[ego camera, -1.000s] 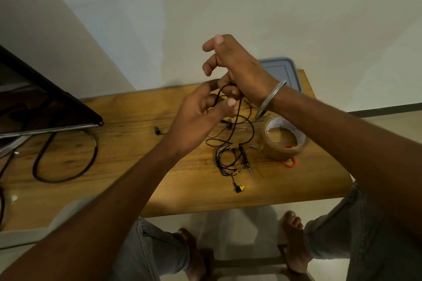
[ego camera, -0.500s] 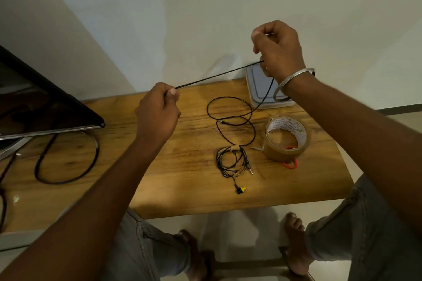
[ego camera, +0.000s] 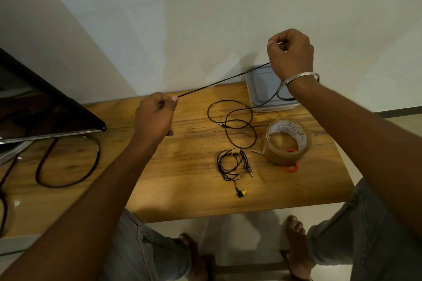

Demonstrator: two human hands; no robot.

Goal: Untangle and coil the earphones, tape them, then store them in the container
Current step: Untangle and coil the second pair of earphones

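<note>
Currently left hand (ego camera: 155, 118) and right hand (ego camera: 290, 52), fingers curled, pinch thin black earphone cable (ego camera: 223, 80) taut between them; brown packing-tape roll (ego camera: 280, 155) lies three o'clock of its loops.

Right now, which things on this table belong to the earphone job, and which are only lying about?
For the job: earphone cable, stretched between left hand and right hand; coiled bundle; tape roll; scissors; grey container.
Lying about: dark screen; thick black cable.
</note>
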